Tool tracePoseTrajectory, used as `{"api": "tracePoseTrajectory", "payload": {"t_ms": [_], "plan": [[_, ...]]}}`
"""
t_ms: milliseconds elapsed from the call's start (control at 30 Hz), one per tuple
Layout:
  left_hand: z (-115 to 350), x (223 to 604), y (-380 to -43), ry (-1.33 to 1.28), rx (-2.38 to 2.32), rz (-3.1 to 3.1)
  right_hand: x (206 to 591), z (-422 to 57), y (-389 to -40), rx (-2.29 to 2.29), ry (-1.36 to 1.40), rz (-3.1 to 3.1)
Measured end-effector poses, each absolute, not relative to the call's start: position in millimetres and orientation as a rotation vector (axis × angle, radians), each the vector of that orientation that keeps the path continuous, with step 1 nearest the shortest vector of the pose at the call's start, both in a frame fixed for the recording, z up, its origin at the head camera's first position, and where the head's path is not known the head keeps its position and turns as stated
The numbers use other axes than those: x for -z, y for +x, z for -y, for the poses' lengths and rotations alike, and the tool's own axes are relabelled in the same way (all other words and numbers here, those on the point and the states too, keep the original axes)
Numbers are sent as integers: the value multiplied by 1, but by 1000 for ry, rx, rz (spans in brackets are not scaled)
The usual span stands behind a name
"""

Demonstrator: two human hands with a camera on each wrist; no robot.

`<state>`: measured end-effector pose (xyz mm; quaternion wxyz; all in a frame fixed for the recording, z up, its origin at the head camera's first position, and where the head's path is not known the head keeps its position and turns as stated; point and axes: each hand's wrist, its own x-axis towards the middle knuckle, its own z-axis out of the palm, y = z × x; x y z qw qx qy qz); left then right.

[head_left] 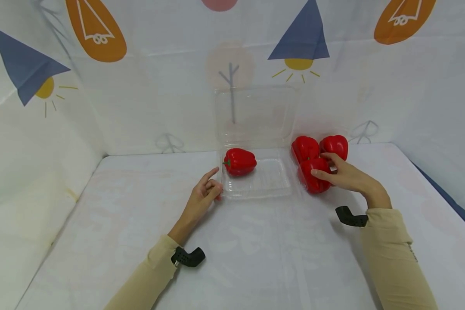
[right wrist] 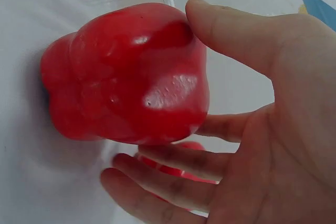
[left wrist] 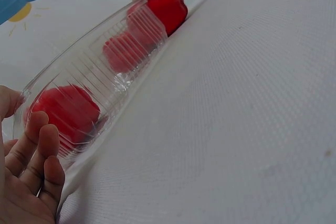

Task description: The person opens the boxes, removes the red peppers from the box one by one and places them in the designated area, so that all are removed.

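A clear plastic clamshell container (head_left: 271, 176) lies with its lid raised at the back of the table. One red bell pepper (head_left: 240, 162) with a green stem rests in its left part. At the container's left front corner my left hand (head_left: 201, 196) touches the edge, fingers loosely bent. To the right of the container stand several red bell peppers, two behind and one in front. My right hand (head_left: 345, 174) grips the front bell pepper (right wrist: 126, 77), thumb on one side and fingers on the other. Some fingertips are hidden behind it.
The transparent lid (head_left: 255, 114) leans up against the printed cloth backdrop (head_left: 159, 86). Behind the gripped pepper are the back-left pepper (head_left: 305, 147) and the back-right pepper (head_left: 335, 145). A white cloth covers the table (head_left: 248, 249).
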<state>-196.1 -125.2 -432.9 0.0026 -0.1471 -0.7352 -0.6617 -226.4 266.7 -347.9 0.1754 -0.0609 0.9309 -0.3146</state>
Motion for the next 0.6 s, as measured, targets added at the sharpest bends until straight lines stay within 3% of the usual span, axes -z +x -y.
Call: {"api": "tracePoseTrajectory", "payload": {"t_ms": [600], "plan": [[126, 433, -196, -464, 2093, 2293, 347, -246, -228, 1281, -451, -2960]]}}
